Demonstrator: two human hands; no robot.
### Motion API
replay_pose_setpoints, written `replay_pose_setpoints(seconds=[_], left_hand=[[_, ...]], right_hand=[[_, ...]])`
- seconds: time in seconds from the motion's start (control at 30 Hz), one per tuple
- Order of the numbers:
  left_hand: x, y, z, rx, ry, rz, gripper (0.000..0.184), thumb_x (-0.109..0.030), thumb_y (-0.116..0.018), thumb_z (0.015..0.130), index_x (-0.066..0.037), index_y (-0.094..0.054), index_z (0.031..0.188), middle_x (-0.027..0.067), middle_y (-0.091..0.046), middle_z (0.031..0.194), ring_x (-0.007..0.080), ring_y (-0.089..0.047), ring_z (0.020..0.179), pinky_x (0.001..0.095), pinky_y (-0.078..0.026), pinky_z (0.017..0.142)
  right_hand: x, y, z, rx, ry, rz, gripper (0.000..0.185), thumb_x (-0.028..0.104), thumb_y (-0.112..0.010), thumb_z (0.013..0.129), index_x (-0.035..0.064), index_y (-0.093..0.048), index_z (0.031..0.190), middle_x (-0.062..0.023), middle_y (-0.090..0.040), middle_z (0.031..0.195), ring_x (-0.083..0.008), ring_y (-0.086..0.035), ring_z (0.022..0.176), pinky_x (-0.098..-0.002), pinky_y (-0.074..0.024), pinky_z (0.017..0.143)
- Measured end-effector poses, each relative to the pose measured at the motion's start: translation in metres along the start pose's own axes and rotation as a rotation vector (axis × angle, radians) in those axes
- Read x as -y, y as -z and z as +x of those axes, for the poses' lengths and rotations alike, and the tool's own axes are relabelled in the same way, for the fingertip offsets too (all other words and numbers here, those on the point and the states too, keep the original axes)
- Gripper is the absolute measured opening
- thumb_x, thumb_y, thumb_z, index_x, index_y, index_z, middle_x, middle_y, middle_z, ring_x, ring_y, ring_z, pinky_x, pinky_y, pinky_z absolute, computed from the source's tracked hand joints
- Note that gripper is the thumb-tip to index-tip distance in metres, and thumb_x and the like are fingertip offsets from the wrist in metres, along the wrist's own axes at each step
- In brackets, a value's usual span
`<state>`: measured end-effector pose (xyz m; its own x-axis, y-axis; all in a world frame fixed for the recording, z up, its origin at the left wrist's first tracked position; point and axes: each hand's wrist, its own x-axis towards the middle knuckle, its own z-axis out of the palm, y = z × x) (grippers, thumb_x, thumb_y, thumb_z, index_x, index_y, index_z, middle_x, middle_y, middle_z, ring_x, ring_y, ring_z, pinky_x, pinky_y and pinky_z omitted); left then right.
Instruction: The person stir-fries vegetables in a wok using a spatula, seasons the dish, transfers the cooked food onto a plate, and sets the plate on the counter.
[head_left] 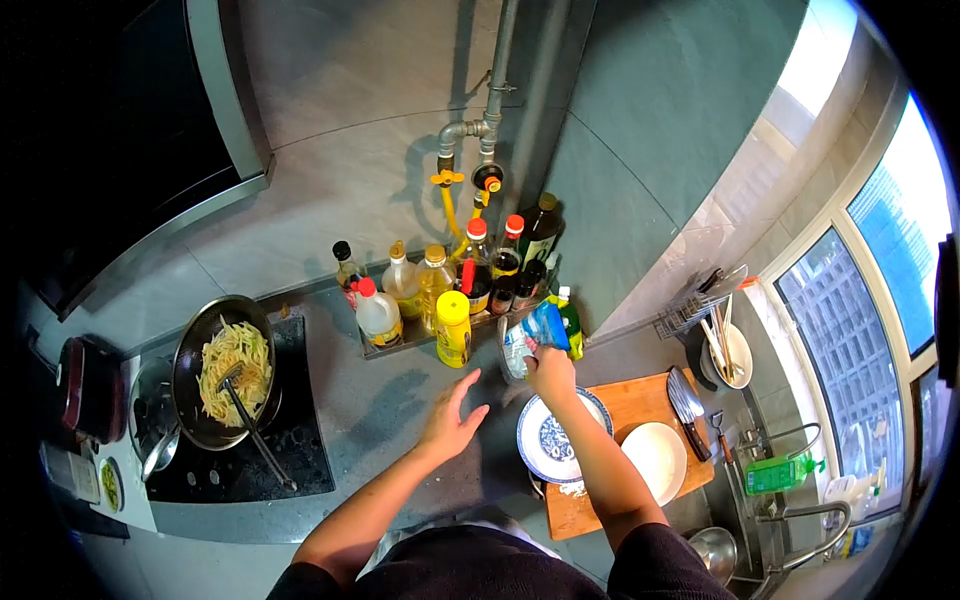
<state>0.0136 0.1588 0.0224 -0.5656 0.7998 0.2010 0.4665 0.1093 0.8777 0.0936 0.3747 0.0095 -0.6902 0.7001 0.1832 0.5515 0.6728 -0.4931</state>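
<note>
Presently, one blue-and-white packet [537, 332] is being grasped by the right hand [551, 372]; the left hand [450, 422] is being held unclenched near one upright yellow canister [453, 332].

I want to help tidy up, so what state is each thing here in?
Left hand: open, empty
Right hand: at the blue bag, grip unclear
Blue bag: cannot tell whether open
Wok: on stove, holding shredded food
Stove: cannot tell whether lit
Spatula: resting in wok
Yellow container: upright, lid on
Red-capped bottles: upright, closed
Patterned plate: visible part bare
White dish: appears empty
Knife: lying on cutting board
</note>
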Motion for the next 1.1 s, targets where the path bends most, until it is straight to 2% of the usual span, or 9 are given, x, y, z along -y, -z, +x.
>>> replay_pose_setpoints(seconds=[0.3,0.43,0.47,0.63,0.77,0.8,0.97,1.03,1.1], left_hand=[[-0.009,0.013,-0.013,0.013,0.012,-0.047,0.059,-0.016,-0.066,0.087,-0.007,-0.041,0.141,0.0178,-0.051,0.136,0.0344,-0.049,0.125,0.0407,-0.037,0.106],[-0.025,0.042,-0.029,-0.037,-0.009,-0.03,0.056,-0.014,-0.064,0.088,-0.007,-0.043,0.139,0.0192,-0.052,0.133,0.0366,-0.05,0.122,0.0407,-0.04,0.103],[-0.033,0.055,-0.034,-0.058,-0.017,-0.028,0.055,-0.012,-0.063,0.088,-0.007,-0.043,0.139,0.0196,-0.053,0.132,0.0372,-0.051,0.121,0.0407,-0.041,0.102],[-0.051,0.144,-0.081,-0.341,-0.084,0.053,0.048,0.0,-0.053,0.089,-0.004,-0.046,0.136,0.0211,-0.054,0.128,0.0391,-0.054,0.116,0.0396,-0.043,0.099],[-0.03,0.239,-0.149,-0.644,-0.096,0.22,0.047,0.004,-0.05,0.088,-0.002,-0.049,0.134,0.0216,-0.054,0.129,0.038,-0.053,0.119,0.0387,-0.041,0.102],[-0.022,0.262,-0.176,-0.684,-0.031,0.234,0.047,0.005,-0.049,0.087,-0.002,-0.048,0.134,0.0213,-0.054,0.129,0.0375,-0.053,0.12,0.0381,-0.04,0.102],[0.038,0.378,-0.286,-0.884,0.109,0.37,0.05,0.006,-0.052,0.085,-0.002,-0.048,0.134,0.0199,-0.054,0.131,0.036,-0.052,0.122,0.0374,-0.04,0.103],[0.056,0.42,-0.326,-0.89,0.107,0.46,0.051,0.005,-0.054,0.084,-0.002,-0.048,0.135,0.0194,-0.053,0.133,0.0359,-0.051,0.123,0.0388,-0.04,0.103],[0.082,0.456,-0.347,-0.865,0.108,0.565,0.055,0.0,-0.059,0.083,-0.002,-0.045,0.136,0.0198,-0.051,0.134,0.0371,-0.049,0.123,0.0413,-0.039,0.104]], right_hand=[[0.017,0.032,-0.006,0.047,-0.114,-0.143,0.036,0.038,-0.076,0.075,0.0037,-0.067,0.082,-0.02,-0.067,0.072,-0.039,-0.067,0.073,-0.0469,-0.0535,0.065],[0.066,0.039,-0.026,0.004,-0.055,-0.036,0.035,0.036,-0.072,0.081,0.0054,-0.059,0.091,-0.0184,-0.067,0.076,-0.0401,-0.066,0.073,-0.049,-0.0511,0.063],[0.086,0.035,-0.035,-0.069,0.145,0.048,0.029,0.031,-0.072,0.082,0.0074,-0.056,0.088,-0.0163,-0.066,0.072,-0.0381,-0.066,0.069,-0.0484,-0.0496,0.06],[0.212,-0.014,-0.07,0.412,0.37,0.463,0.031,0.027,-0.067,0.086,0.0049,-0.061,0.107,-0.0158,-0.069,0.08,-0.0317,-0.069,0.073,-0.041,-0.0531,0.065],[0.324,-0.05,-0.121,0.65,0.548,0.352,0.053,0.033,-0.064,0.088,0.0067,-0.048,0.132,-0.0184,-0.068,0.093,-0.0327,-0.068,0.08,-0.0416,-0.0522,0.074],[0.356,-0.044,-0.141,0.814,0.473,0.279,0.065,0.045,-0.061,0.087,0.0116,-0.042,0.14,-0.0227,-0.066,0.105,-0.0401,-0.064,0.1,-0.0469,-0.0501,0.084],[0.427,-0.079,-0.199,0.607,0.497,-0.247,0.073,0.014,-0.058,0.084,0.0087,-0.026,0.149,-0.0261,-0.055,0.113,-0.043,-0.063,0.094,-0.0486,-0.0529,0.081],[0.439,-0.074,-0.203,0.402,0.528,-0.206,0.069,0.002,-0.053,0.08,0.0014,-0.031,0.145,-0.0274,-0.052,0.107,-0.0425,-0.065,0.077,-0.0488,-0.054,0.071],[0.457,-0.08,-0.192,0.331,0.544,-0.168,0.063,0.002,-0.053,0.081,0.001,-0.038,0.142,-0.0259,-0.053,0.106,-0.0415,-0.065,0.077,-0.048,-0.0544,0.07]])
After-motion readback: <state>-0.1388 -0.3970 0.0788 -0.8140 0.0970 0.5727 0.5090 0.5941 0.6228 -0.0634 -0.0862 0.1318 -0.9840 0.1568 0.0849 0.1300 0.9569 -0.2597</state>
